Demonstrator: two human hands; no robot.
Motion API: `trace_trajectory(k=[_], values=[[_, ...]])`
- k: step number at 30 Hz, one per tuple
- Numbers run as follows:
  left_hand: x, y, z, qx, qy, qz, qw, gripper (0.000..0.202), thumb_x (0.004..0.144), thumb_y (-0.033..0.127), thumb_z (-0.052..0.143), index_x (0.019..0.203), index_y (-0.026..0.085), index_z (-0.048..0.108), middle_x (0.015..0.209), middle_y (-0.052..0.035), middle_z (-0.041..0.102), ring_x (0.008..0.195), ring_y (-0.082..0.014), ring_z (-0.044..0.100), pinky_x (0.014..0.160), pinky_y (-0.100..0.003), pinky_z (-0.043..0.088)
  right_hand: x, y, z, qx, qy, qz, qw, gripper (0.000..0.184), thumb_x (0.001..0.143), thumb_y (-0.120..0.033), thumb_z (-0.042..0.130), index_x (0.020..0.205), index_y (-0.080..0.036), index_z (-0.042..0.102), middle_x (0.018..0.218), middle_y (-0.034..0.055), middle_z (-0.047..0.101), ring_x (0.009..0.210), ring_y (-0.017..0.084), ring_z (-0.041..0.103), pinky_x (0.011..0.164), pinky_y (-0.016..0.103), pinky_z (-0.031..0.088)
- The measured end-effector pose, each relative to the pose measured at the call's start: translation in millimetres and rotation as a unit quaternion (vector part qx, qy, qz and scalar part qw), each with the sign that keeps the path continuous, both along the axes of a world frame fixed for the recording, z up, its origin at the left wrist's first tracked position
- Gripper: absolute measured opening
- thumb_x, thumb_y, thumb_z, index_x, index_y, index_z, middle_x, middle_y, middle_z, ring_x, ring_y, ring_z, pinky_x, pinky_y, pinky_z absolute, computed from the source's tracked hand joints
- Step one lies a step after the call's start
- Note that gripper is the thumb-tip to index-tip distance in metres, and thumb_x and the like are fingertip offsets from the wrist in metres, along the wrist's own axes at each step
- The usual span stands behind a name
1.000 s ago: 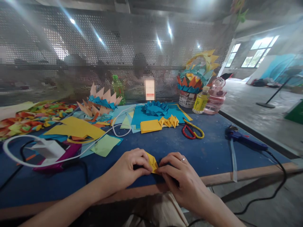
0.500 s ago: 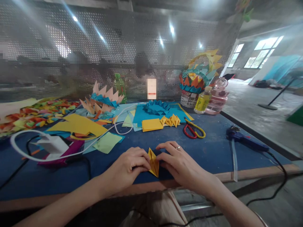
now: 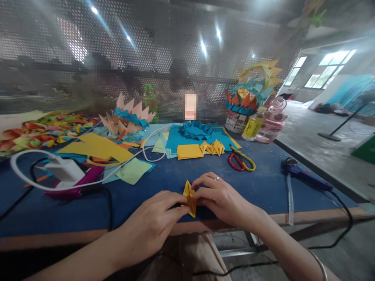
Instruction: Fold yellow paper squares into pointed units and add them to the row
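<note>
A small folded piece of yellow paper, pointed at both ends, is between my hands near the table's front edge. My left hand pinches its left side, fingertips lying over the lower half. From the right, my right hand has its thumb and fingers closed on the paper's other side. Part of the paper is hidden under my fingertips. Beyond my hands lie a flat yellow paper stack and several folded yellow pieces, beside blue paper that bears a ring of blue folded points.
Red-and-yellow scissors lie right of the folded pieces. A blue glue gun rests at the right, its cord over the edge. At left are a white charger, cables and coloured paper scraps. Bottles stand at back right.
My left hand has shifted down and right, its fingertips now farther over the yellow paper. My right hand has moved slightly left. The camera view has shifted a little.
</note>
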State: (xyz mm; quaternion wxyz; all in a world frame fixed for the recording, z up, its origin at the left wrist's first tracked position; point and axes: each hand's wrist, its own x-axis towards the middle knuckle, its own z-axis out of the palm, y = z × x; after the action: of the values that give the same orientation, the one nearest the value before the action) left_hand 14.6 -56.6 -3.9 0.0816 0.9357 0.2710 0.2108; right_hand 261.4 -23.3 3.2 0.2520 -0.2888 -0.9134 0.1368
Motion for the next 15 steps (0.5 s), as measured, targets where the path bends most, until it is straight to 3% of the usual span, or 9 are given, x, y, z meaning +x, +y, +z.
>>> trace_trajectory(k=[8,15], values=[[-2.4,-4.5,-1.9,0.074,-0.015,0.01,0.997,0.033,0.094,0.001,0.04,0.114,0.016,0.062,0.117,-0.0087,0.065,0.108,-0.0209,0.058,0.095,-0.034,0.048,-3.8,-17.2,5.0,-0.01,-0.018,0.017,1.0,0.011,0.092,-0.009,0.064,0.088,-0.018,0.067,0.095,0.0029,0.069,0.098,0.021,0.058,0.091,0.038,0.044],[-7.4,-13.8,-2.1,0.064,-0.026,-0.013,0.997,0.041,0.093,0.0,0.038,0.125,0.016,0.058,0.119,-0.0085,0.066,0.11,-0.0184,0.059,0.097,-0.03,0.05,-6.3,-16.5,0.1,-0.081,0.013,0.009,0.997,0.009,0.09,-0.011,0.067,0.091,-0.019,0.07,0.094,0.0027,0.067,0.095,0.019,0.057,0.085,0.033,0.044]])
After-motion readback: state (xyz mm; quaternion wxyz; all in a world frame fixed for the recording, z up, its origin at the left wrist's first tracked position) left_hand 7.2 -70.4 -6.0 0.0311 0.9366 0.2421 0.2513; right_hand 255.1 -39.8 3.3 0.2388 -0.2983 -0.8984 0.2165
